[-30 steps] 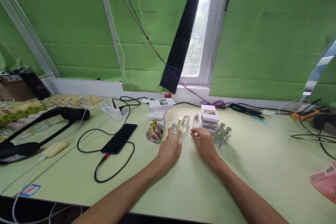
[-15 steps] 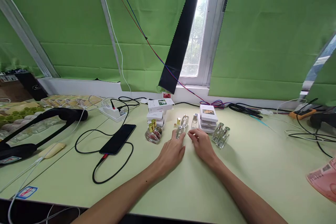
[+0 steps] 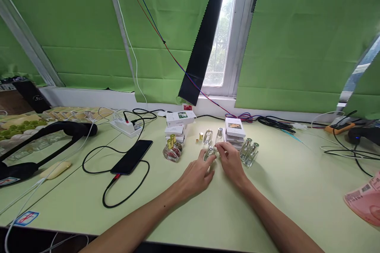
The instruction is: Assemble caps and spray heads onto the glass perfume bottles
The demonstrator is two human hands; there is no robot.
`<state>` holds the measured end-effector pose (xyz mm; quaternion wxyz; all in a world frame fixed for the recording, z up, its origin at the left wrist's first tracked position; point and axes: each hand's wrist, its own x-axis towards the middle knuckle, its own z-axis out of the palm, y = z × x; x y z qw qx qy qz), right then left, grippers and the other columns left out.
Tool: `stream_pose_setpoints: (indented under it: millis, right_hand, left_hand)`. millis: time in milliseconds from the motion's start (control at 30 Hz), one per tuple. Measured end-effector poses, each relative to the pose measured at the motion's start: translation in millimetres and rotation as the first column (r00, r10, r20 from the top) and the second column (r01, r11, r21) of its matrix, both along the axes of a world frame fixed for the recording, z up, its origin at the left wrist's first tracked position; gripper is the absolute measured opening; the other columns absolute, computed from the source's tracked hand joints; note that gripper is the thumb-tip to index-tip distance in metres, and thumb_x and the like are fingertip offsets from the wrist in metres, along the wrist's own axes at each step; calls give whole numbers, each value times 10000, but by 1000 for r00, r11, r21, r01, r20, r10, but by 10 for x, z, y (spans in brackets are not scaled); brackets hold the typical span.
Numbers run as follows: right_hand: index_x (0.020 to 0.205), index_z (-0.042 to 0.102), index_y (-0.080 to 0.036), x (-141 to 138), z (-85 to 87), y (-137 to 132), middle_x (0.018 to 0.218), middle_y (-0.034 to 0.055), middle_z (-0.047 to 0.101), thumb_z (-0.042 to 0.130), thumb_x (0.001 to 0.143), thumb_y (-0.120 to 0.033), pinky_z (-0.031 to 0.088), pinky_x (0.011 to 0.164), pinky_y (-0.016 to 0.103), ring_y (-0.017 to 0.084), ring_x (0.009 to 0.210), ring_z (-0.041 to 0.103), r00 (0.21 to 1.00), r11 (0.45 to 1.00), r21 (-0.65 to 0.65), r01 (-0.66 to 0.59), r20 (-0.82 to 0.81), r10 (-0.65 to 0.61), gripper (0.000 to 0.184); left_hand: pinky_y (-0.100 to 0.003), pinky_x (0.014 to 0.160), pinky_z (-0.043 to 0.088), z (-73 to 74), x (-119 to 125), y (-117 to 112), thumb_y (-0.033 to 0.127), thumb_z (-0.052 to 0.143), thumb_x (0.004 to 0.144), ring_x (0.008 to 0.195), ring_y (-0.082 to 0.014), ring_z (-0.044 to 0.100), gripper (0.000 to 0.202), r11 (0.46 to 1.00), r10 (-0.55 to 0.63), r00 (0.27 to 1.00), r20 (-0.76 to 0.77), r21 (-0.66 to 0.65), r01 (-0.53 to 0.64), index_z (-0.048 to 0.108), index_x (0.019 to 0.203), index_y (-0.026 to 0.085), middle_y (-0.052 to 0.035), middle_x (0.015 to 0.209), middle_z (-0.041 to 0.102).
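My left hand (image 3: 196, 174) grips a small clear glass perfume bottle (image 3: 210, 152) with a silvery top, low over the table. Close on its right, my right hand (image 3: 231, 164) has its fingertips drawn together; whatever they pinch is too small to make out. Behind the hands stand a round clear glass bottle (image 3: 208, 136), a gold cap (image 3: 201, 136) and a slim bottle with a silver top (image 3: 219, 134). A tiny gold piece (image 3: 196, 140) lies beside the cap. Two slim glass bottles (image 3: 249, 153) lean together right of my right hand. Round gold-capped bottles (image 3: 172, 151) with dark red contents stand to the left.
White boxes are stacked at left (image 3: 175, 129) and right (image 3: 234, 128) behind the bottles. A black phone (image 3: 132, 157) with a looped cable lies left, near a power strip (image 3: 126, 127) and a black headband-like device (image 3: 67, 128). A pink printed sheet (image 3: 365, 201) lies far right.
My left hand has brought the perfume bottle slightly right and nearer, apart from the round bottle behind it. My right fingers have shifted a little up and right, staying close to it.
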<state>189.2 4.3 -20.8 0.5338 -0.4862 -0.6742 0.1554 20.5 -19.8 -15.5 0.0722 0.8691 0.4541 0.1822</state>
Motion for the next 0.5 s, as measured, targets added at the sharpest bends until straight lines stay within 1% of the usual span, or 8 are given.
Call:
stream_pose_setpoints:
  millis: [133,300,500]
  right_hand:
    - [873,691,-192,-5,23,-13,873,59,674,463,1012,-367,453,677,284,190,774,602,1000,1000,-9,8,-29,-9,319]
    - [879,671,-200,-14,61,-44,865,48,665,475,1010,-384,464,682,280,184,774,594,998,999,38,10,-65,-8,299]
    - [907,682,-210,-17,57,-43,911,61,674,417,1032,-399,465,733,303,201,829,612,999,998,57,18,-47,-15,349]
  left_hand:
    - [-332,692,558,6,8,-12,223,539,908,592,-115,639,401,1000,-27,1000,-2,0,27,490,1302,279,-113,1446,409]
    - [-332,685,558,41,5,-23,209,522,911,584,-114,640,400,999,-30,1000,0,-31,30,494,1303,284,-109,1431,419]
    - [-329,683,553,42,6,-26,227,515,924,582,-115,635,383,999,-34,999,1,-27,34,490,1302,282,-107,1405,429]
